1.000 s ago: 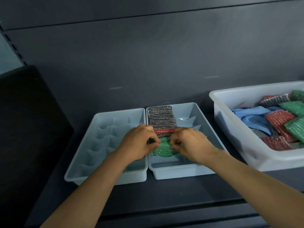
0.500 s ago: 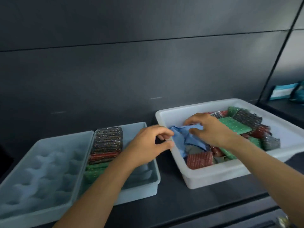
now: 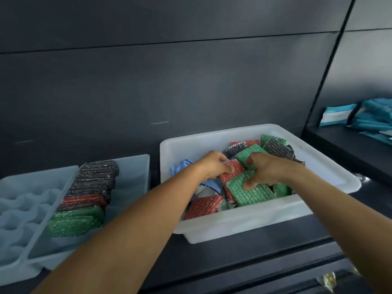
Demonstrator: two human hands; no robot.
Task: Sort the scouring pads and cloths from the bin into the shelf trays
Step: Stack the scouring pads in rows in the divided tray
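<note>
Now, at your far left the scalloped plastic tray [image 3: 25,209] sits unfilled. The smooth tray [image 3: 135,166] beside it holds glittery mesh pads [image 3: 91,187] on edge, grouped black, red, green, likely to keep colours apart. In the white bin [image 3: 254,221], a limp blue cloth [image 3: 182,166] lies by your left hand [image 3: 214,164], which pinches a red pad [image 3: 232,171]. Your right hand [image 3: 267,168] grips a green pad [image 3: 252,193].

Both bare forearms extend forward. Left hand [image 3: 214,165]: fingers curled, gripping a red scouring pad [image 3: 230,177]. Right hand [image 3: 268,170]: thumb and fingers pinching a green scouring pad [image 3: 254,195].
</note>
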